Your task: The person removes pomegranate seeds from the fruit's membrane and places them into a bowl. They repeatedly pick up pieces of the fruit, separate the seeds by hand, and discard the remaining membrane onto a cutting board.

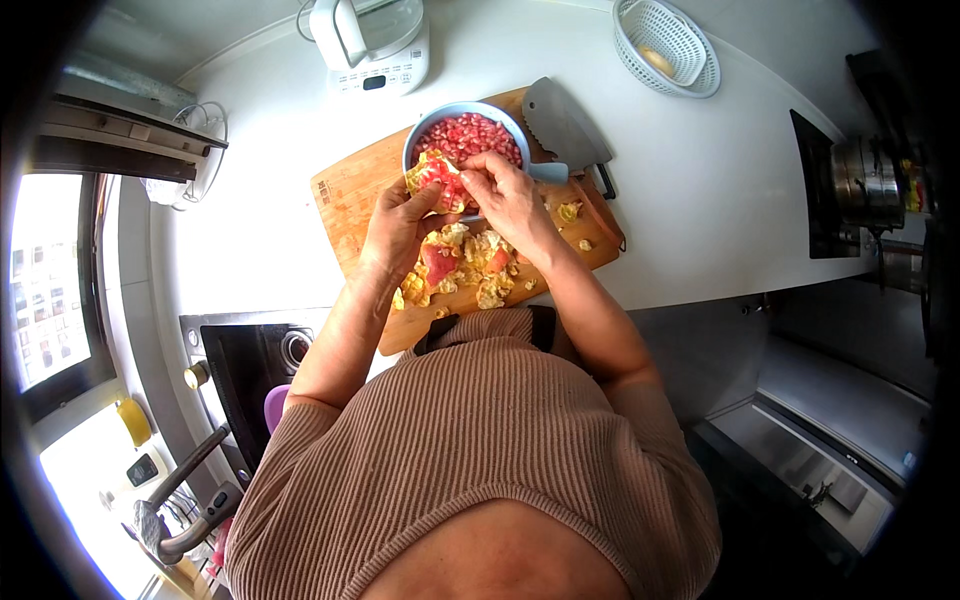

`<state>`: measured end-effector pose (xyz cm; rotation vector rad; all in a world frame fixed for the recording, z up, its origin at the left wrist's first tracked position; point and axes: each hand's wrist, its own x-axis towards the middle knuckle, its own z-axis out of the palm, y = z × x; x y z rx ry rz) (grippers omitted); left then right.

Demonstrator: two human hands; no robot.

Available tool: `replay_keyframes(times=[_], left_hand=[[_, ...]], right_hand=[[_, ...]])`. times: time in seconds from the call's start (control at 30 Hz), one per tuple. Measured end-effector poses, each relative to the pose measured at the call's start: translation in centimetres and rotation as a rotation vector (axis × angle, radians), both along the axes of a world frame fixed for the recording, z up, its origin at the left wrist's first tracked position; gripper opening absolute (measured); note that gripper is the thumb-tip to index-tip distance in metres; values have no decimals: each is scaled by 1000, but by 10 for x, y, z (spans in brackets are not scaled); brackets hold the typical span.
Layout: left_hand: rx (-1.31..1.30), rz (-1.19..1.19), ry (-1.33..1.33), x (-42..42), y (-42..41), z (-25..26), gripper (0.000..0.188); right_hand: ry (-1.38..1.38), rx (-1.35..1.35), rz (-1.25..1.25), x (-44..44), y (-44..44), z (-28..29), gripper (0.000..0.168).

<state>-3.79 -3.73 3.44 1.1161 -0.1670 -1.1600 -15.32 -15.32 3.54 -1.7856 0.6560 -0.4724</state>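
Over the near side of a blue bowl (409, 142), my left hand (397, 221) grips a piece of pomegranate (433, 174) with yellow rind and red seeds. My right hand (511, 201) is at the right edge of this piece, its thumb and fingertips bent together against it. Whether a seed sits between those fingertips is too small to tell. Loose pomegranate seeds (480, 136) fill much of the bowl, which has a handle (549, 173) pointing right. Torn pomegranate peel (441, 262) lies on the wooden cutting board (360, 180) below my wrists.
A cleaver (564, 124) lies at the board's upper right, beside a brown handle-like object (600, 214). A white appliance (379, 75) stands at the back, a plastic basket (694, 75) at back right. The sink (247, 367) and faucet (187, 487) are left; a pot (862, 184) is right.
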Motion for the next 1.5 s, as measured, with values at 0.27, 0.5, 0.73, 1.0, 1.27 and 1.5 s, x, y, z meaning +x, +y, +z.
replay_keyframes(times=[0.27,0.5,0.73,1.0,1.27,1.5], left_hand=[[-4,-13,31,1,-1,-1,26],[-30,-29,-304,-10,-3,1,28],[-27,-26,-223,-8,-3,0,28],[-5,-47,-157,-6,-3,-7,27],[-29,-45,-197,-9,-3,-3,28],[-29,-31,-150,-9,-3,-1,28]], right_hand=[[33,80,-36,1,-3,-2,21],[-24,49,-10,3,0,-1,30],[1,-245,12,5,2,-9,21],[49,-359,-39,8,8,-11,16],[81,-309,-77,10,9,-10,17],[62,-150,-60,9,2,-10,26]])
